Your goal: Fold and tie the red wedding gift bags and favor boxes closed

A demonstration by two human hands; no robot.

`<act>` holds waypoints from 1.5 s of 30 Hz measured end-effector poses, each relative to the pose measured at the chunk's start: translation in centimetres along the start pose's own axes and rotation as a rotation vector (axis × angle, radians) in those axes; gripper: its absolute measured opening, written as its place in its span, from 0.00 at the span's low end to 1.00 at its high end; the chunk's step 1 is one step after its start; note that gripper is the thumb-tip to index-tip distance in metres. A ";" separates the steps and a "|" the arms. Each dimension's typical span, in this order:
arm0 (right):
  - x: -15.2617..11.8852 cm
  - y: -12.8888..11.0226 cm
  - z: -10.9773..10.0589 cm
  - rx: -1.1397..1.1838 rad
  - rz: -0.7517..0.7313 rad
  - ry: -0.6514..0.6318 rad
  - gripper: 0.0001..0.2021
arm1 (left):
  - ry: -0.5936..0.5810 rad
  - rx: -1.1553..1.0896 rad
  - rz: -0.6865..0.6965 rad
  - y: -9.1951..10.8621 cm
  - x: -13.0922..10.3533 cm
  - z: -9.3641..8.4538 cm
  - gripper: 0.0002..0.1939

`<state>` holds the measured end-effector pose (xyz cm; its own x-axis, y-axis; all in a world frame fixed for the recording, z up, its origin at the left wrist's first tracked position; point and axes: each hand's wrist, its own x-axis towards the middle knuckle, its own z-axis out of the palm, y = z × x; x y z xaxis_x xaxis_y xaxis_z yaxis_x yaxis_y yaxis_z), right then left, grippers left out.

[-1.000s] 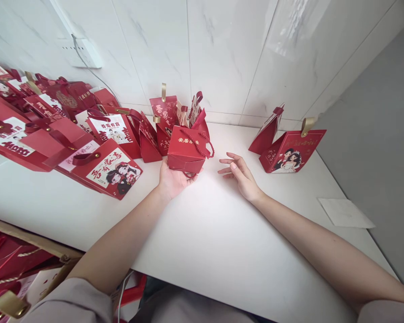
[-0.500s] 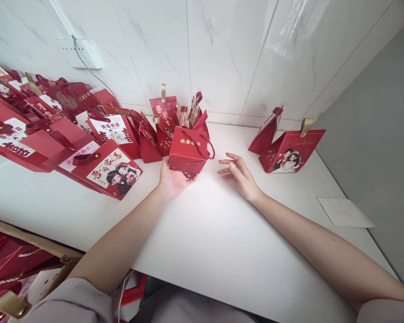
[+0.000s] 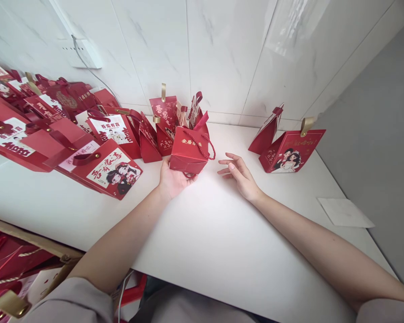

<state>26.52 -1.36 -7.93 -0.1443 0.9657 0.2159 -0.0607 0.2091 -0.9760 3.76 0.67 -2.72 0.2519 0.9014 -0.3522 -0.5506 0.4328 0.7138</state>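
My left hand (image 3: 175,183) is under a small red box (image 3: 189,150) with gold lettering and twisted red cord handles, holding it up near the middle of the white table. A loop of the cord hangs below the box by my fingertips. To the right, my right hand (image 3: 240,175) hovers with its fingers apart and nothing in it. Right of that hand, a red box with a couple printed on it (image 3: 289,154) stands beside a narrow red box (image 3: 265,133). Behind the held box stand several more, one with a gold strap (image 3: 164,110).
Many red gift boxes (image 3: 114,169) crowd the left of the white table (image 3: 202,251). A white sheet (image 3: 345,212) lies at the right edge. At the lower left is a carton (image 3: 37,244) of red items. A cable runs from a wall socket (image 3: 81,54).
The red box on my left hand has shifted very slightly to the right. My right hand has barely moved.
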 end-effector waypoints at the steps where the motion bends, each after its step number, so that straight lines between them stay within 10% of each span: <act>1: 0.0 0.0 0.0 -0.004 0.000 0.000 0.22 | -0.003 -0.001 -0.002 0.0 0.0 0.0 0.29; 45: 0.0 -0.1 0.0 -0.031 0.002 -0.004 0.21 | -0.125 -0.013 -0.010 0.1 -0.4 0.1 0.34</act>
<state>26.48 -1.38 -7.84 -0.1484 0.9655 0.2139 -0.0294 0.2119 -0.9769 3.70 0.33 -2.42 0.3540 0.8923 -0.2802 -0.5575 0.4418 0.7028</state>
